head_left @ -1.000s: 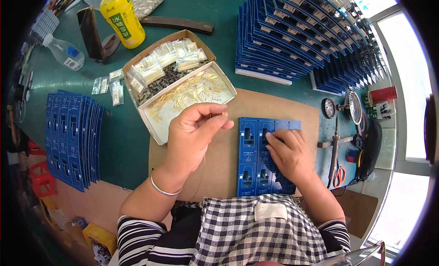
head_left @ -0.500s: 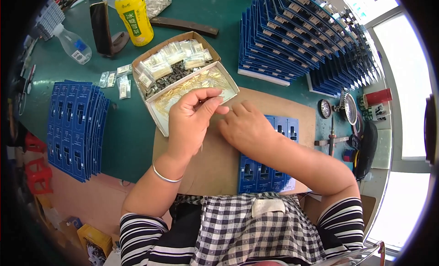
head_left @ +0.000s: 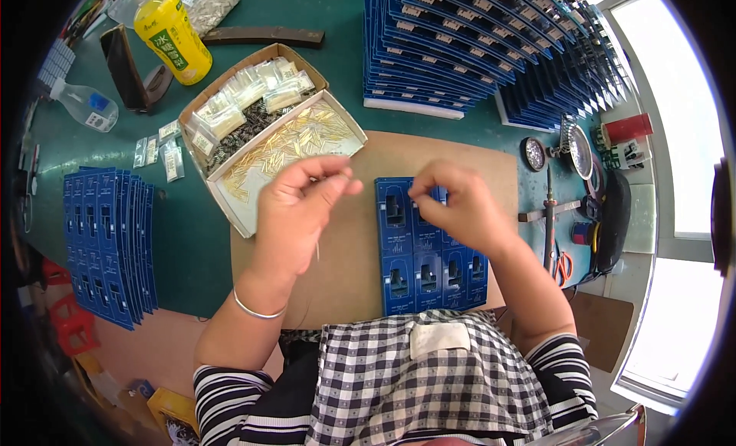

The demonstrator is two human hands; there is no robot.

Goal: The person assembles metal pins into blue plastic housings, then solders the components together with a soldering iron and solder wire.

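Note:
My left hand (head_left: 295, 208) is raised beside the shallow cardboard box (head_left: 351, 144), thumb and fingers pinched together. A thin pale sliver pokes out below its palm; what the fingertips grip is too small to name. Over the blue circuit board panel (head_left: 397, 243) on the brown mat (head_left: 345, 269), my right hand (head_left: 464, 208) is closed in a pinch, its fingertips above the panel's upper part. Whatever those fingers hold is hidden. Loose gold-coloured pins (head_left: 287, 143) fill the box's near compartment; dark small parts (head_left: 245, 131) and small clear bags (head_left: 253, 85) lie in the far one.
Stacked blue boards (head_left: 107, 246) stand at the left. Tall racks of blue boards (head_left: 437, 70) rise at the back right. A soldering iron (head_left: 550, 216), orange-handled scissors (head_left: 565, 266) and a round tin (head_left: 534, 154) lie at the right. A yellow bottle (head_left: 172, 36) stands behind the box.
My right hand has moved right, away from my left hand, and is now over the board panel. My left hand stays pinched beside the box. The whole view has shifted slightly.

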